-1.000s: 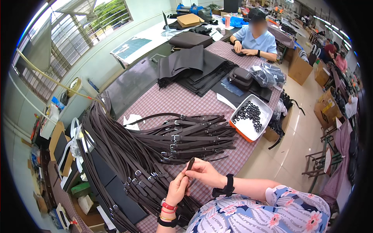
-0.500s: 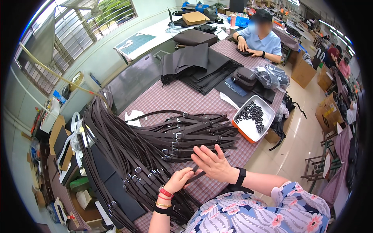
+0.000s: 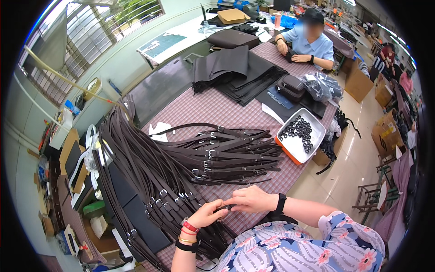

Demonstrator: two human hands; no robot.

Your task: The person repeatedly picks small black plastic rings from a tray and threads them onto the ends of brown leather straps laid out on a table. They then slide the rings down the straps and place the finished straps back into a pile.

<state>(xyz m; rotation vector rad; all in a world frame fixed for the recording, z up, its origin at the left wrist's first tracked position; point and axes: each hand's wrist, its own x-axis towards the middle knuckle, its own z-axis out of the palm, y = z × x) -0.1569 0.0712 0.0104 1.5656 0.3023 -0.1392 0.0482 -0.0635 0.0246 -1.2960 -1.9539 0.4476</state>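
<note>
In front of my body both hands meet on a dark brown leather strap; only a short piece of it shows between my fingers. My left hand is closed round it, with red and gold bands and a black strap at the wrist. From the right, my right hand pinches the same strap with bent fingers, which partly hide it. Just beyond them lies a large heap of brown leather straps with silver buckles. The heap trails off to the left and down over the table's near side.
The checked tablecloth bears black sheets, a small black case and a plastic-wrapped bundle. A white tray with small black rings stands at right. Across the table a co-worker handles a black piece.
My right hand has come down from its raised, spread-finger pose to pinch the strap beside my left hand. The co-worker has lifted the black piece off the table.
</note>
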